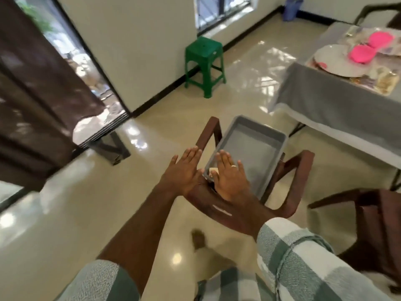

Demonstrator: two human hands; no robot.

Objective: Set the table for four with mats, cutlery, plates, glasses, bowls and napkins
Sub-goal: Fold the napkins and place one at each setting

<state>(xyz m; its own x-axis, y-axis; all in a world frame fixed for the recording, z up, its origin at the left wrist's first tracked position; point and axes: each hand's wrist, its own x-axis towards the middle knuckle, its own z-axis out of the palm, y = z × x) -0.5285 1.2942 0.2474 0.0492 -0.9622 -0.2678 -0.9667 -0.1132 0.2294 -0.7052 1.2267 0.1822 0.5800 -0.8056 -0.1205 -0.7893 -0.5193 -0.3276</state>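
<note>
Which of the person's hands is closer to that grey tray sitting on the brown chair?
The right hand. It is spread flat over the near corner of the grey tray, overlapping its rim. The left hand, also flat and open, is beside the tray, off its left edge near the brown chair arm.

Daylight from the window and doorway floods the room, throwing bright glare patches across the glossy floor; the whole frame is soft with motion blur, the curtain smeared, and wide-angle distortion bends the walls at the edges
</note>
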